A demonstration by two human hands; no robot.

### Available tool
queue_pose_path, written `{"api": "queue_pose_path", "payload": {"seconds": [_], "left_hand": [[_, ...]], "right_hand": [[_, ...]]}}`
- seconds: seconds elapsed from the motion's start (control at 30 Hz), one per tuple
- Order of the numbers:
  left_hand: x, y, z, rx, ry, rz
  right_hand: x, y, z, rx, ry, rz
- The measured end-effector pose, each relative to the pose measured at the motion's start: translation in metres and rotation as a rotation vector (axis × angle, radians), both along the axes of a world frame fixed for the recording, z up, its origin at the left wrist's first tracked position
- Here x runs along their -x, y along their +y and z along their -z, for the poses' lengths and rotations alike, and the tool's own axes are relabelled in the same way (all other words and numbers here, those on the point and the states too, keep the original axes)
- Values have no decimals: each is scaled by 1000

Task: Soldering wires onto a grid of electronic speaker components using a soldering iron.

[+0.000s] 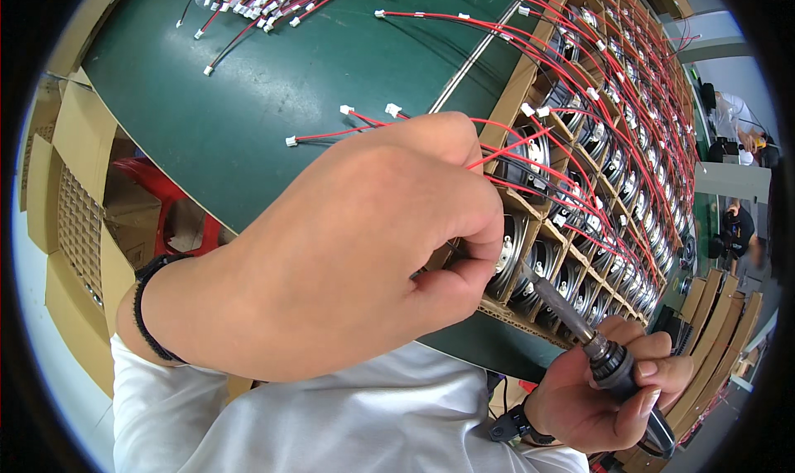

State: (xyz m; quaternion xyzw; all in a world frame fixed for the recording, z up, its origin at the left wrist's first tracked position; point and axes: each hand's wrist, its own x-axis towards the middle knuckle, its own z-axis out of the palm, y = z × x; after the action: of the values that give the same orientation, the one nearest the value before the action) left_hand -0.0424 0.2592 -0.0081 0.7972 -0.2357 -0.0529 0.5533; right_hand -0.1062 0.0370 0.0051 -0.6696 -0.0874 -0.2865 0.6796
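1. The right hand (609, 390) is closed around a soldering iron (580, 328); its grey tip reaches a round metal speaker (507, 254) in the cardboard grid tray (530, 204).
2. The left hand (348, 249) pinches a red wire (497, 160) there.
3. Brown cardboard boxes (74, 192) stand left of the green table (248, 100).

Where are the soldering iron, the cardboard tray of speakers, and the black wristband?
soldering iron (609, 359): head view, dark collar above the handle.
cardboard tray of speakers (507, 109): head view, near cardboard wall.
black wristband (142, 295): head view, band on left wrist.

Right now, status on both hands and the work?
Left hand pinching wires at speaker. Right hand gripping soldering iron, tip at speaker. Red wires crowd the tray.
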Motion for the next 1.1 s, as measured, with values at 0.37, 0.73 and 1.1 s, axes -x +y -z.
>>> {"api": "queue_pose_path", "payload": {"seconds": [0.37,0.73,1.1], "left_hand": [[1,2,1,9,-79,-10],[4,-5,0,-39,-175,-182],[2,-1,-2,0,-123,-88]], "right_hand": [[-1,0,-1,5,4,1],[-3,-5,-1,25,-18,-17],[-3,-1,-3,61,-3,-25]]}}
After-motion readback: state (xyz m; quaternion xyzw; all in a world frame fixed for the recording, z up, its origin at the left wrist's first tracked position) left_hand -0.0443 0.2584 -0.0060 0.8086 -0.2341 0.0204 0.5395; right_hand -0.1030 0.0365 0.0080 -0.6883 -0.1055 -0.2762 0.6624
